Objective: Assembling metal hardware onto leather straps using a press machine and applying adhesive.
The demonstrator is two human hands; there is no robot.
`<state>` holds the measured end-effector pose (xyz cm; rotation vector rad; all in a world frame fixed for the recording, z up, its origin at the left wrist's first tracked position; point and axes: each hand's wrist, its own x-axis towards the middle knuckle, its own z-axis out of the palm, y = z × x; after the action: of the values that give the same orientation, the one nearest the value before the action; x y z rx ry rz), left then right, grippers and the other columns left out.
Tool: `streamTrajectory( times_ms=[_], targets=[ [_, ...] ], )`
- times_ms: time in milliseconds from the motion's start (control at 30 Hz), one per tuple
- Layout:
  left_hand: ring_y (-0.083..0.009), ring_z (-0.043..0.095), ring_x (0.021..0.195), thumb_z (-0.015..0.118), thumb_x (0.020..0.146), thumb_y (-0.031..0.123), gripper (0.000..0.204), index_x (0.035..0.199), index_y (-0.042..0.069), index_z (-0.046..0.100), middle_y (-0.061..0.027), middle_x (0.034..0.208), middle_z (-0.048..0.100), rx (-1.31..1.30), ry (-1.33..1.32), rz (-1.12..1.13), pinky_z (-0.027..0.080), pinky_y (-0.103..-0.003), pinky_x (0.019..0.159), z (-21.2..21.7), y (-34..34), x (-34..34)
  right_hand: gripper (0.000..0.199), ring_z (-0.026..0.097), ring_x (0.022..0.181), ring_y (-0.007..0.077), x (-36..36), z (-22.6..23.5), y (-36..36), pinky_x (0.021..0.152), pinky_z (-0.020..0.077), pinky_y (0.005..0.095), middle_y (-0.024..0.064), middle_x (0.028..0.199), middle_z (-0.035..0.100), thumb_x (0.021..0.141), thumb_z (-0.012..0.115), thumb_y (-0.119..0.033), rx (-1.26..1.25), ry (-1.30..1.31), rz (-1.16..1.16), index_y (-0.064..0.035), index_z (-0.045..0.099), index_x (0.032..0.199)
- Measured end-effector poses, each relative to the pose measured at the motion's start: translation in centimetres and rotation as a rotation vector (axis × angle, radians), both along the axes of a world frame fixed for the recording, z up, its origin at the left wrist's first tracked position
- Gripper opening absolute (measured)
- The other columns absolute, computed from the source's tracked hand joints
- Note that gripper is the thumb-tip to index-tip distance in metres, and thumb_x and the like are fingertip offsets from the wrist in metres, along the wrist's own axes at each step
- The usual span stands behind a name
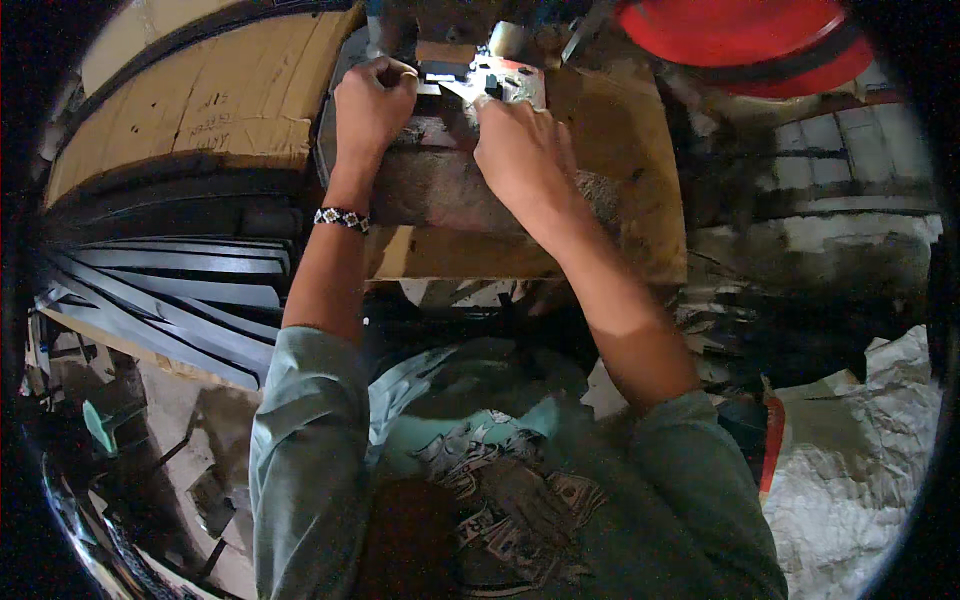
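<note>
Hands work close together at the upper middle of the frame, over a worn wooden block (620,190) whose top is rough and stained. The left hand (372,100) is clenched into a fist around something small and dark; what it is exactly I cannot tell, because the fingers cover it. The right hand (520,150) presses down with its fingertips on a flat piece of shiny metal (500,82), which lies at the far edge of the block, just above both hands. A beaded wristband (342,219) sits on the left wrist. In my judgement the main risk is to the fingers: the metal piece looks thin and its edges are probably sharp, and the right fingertips rest directly on it, so a slip of either hand can cut the skin. The piece also lies near the border of the block, so a push in the wrong direction can make it slide off toward the dark clutter behind. The light is weak and the hands hide the contact point, which makes a small mistake more likely. At the left side of the frame long dark metal strips (180,290) lie stacked, well apart from the hands, and a red round object (740,40) is at the upper right
</note>
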<state>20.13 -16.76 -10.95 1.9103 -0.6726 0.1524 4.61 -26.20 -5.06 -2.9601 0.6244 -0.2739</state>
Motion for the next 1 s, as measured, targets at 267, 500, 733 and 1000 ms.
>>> streamTrajectory(
  times_ms=[267, 500, 733, 1000],
  targets=[
    [-0.0375, 0.068, 0.082, 0.067, 0.076, 0.025, 0.023, 0.085, 0.005, 0.073, -0.0217, 0.079, 0.068, 0.167, -0.017, -0.071, 0.054, -0.04, 0.074, -0.4, 0.3, 2.5, 0.026, 0.066, 0.08, 0.0332, 1.4, -0.6, -4.1, 0.071, 0.0498, 0.047, 0.0222, 0.086, 0.067, 0.088, 0.057, -0.021, 0.348, 0.064, 0.029, 0.0022, 0.064, 0.097],
    [-0.0238, 0.069, 0.071, 0.067, 0.077, 0.022, 0.026, 0.084, -0.002, 0.069, -0.0198, 0.071, 0.067, 0.207, 0.014, -0.254, 0.051, -0.038, 0.064, 1.5, 0.8, 2.3, 0.027, 0.059, 0.049, 0.0132, 1.9, 1.3, -4.3, 0.043, 0.0462, 0.0323, 0.0109, 0.068, 0.064, 0.089, 0.058, -0.026, 0.839, 0.235, -0.094, 0.0007, 0.059, 0.087],
    [-0.0098, 0.056, 0.066, 0.071, 0.076, 0.022, 0.025, 0.082, -0.003, 0.072, -0.004, 0.066, 0.064, -0.029, 0.271, -0.399, 0.048, -0.033, 0.061, -2.8, 0.3, 6.8, 0.022, 0.066, 0.09, 0.0411, 0.7, 0.9, -0.3, 0.083, 0.0514, 0.0503, 0.0245, 0.097, 0.067, 0.086, 0.054, -0.013, 0.131, 0.006, -0.007, 0.0015, 0.063, 0.1],
    [-0.0099, 0.056, 0.067, 0.079, 0.072, 0.02, 0.024, 0.079, -0.003, 0.073, -0.003, 0.07, 0.066, 0.019, 0.322, -0.261, 0.047, -0.03, 0.061, -2.0, -0.1, 4.6, 0.025, 0.065, 0.093, 0.0409, 1.5, -1.0, 0.0, 0.081, 0.051, 0.0504, 0.0243, 0.096, 0.067, 0.091, 0.052, -0.017, 0.144, -0.074, -0.018, 0.003, 0.062, 0.102]
  ],
)
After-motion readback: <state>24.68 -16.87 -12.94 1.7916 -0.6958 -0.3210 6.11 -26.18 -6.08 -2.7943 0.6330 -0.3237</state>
